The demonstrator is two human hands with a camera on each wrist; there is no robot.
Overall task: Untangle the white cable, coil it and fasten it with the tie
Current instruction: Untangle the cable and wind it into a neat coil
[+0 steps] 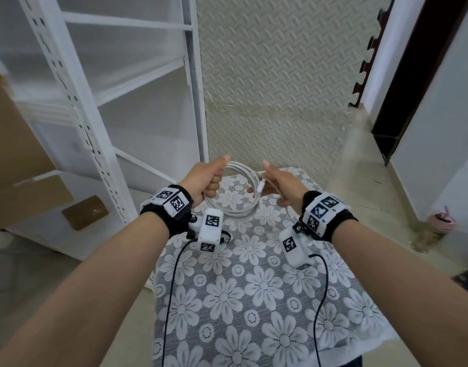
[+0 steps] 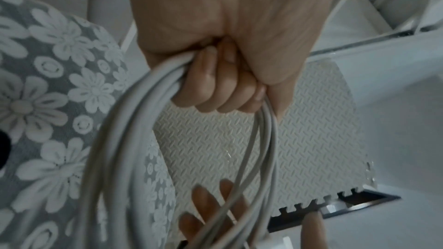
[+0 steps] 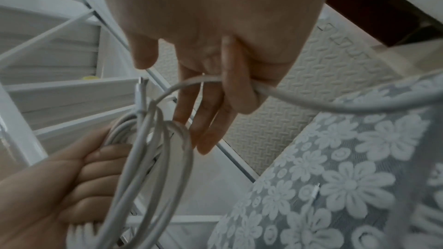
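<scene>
Both hands are up over a small table (image 1: 254, 300) covered in a grey cloth with white flowers, and the white cable (image 1: 237, 207) hangs between them as a round coil of several loops, clear of the cloth. From the head camera, the left hand (image 1: 203, 181) is a fist around the coil's left side, thumb lying along the top. The right hand (image 1: 279, 185) holds the coil's right side, and a plug end of the cable (image 1: 260, 187) shows just beside its fingers. White metal shelving (image 1: 100, 107) stands to the left, with a pale ridged floor mat (image 1: 275, 83) past the table.

From the left wrist, the left hand's fingers (image 2: 215, 86) are curled tight round a bundle of strands, which loop down and away. The other hand's fingertips (image 2: 203, 202) show blurred behind the far side of the loops.

From the right wrist, the right hand's little finger (image 3: 237, 90) hooks one strand against the palm; the other fingers (image 3: 206, 120) hang straighter, touching the coil. That strand trails off to the right above the tablecloth. The plug end (image 3: 140, 94) stands up beside the loops.
</scene>
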